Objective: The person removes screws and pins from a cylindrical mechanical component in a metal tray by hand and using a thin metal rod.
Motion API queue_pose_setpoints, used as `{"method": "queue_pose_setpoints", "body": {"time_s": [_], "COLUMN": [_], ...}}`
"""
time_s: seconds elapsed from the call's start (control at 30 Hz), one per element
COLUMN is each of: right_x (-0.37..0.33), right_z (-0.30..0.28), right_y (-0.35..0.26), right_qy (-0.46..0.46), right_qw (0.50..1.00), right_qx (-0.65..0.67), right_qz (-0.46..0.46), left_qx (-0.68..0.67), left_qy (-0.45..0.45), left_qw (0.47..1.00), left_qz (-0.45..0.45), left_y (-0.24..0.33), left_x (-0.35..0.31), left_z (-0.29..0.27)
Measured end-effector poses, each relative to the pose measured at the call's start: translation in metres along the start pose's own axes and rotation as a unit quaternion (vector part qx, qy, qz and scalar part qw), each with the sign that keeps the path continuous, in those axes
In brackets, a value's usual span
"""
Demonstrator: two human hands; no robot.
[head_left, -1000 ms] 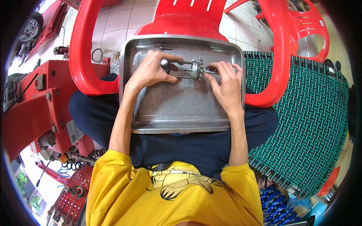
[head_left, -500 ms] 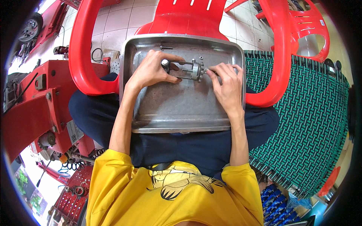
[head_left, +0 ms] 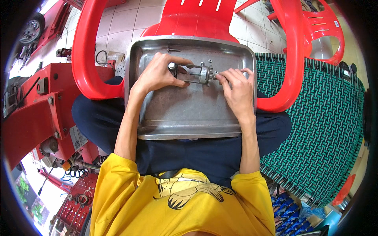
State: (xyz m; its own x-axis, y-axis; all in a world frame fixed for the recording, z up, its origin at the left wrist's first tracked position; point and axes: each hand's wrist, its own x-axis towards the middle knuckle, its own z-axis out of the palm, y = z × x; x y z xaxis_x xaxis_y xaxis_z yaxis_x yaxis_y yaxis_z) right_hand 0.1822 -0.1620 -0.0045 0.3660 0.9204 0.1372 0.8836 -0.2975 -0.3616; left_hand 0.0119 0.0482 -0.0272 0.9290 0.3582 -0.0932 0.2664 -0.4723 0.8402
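My left hand [head_left: 156,73] is wrapped round the dark frame end of a metal mechanical assembly, holding it above a steel tray [head_left: 185,129]. Toward the right, the assembly has a round metal body with a toothed wheel [head_left: 205,74]. The fingertips of my right hand [head_left: 239,89] are pinched together just beside the toothed wheel. A small metal piece shows at those fingertips, too small to name. A bolt [head_left: 174,49] lies near the tray's far wall, and a small nut-like part [head_left: 210,61] rests beyond the wheel.
The tray sits over my lap against a red plastic chair [head_left: 193,29], whose armrests rise on both sides. A green-and-black woven seat [head_left: 311,126] is to the right. Red machinery [head_left: 35,122] stands at the left. Another red chair [head_left: 323,27] is at the far right.
My right fingertips have drawn slightly to the right from the toothed wheel, and the small piece at them shows a little more. The left hand keeps its hold on the assembly.
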Motion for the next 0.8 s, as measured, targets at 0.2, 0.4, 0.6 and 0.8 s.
{"method": "queue_pose_setpoints", "body": {"time_s": [0.2,0.4,0.6,0.8], "right_x": [0.0035,0.002,0.0012,0.0035], "right_z": [-0.0044,0.0015,-0.0004,-0.0038], "right_y": [-0.0038,-0.0036,-0.0018,-0.0038], "right_qy": [0.039,0.058,0.024,0.04], "right_qw": [0.999,0.998,1.0,0.999], "right_qx": [0.013,0.011,-0.009,0.007], "right_qz": [-0.016,-0.015,-0.011,-0.013], "left_qx": [-0.001,0.007,-0.003,0.003], "left_qy": [0.002,-0.002,0.003,0.003], "left_qw": [1.0,1.0,1.0,1.0], "left_qz": [0.0,-0.01,0.0,-0.011], "left_y": [-0.0015,0.0029,0.0022,0.0009], "left_x": [-0.0001,0.0007,-0.0003,-0.0013], "left_z": [0.0007,0.0002,-0.0005,-0.0009]}}
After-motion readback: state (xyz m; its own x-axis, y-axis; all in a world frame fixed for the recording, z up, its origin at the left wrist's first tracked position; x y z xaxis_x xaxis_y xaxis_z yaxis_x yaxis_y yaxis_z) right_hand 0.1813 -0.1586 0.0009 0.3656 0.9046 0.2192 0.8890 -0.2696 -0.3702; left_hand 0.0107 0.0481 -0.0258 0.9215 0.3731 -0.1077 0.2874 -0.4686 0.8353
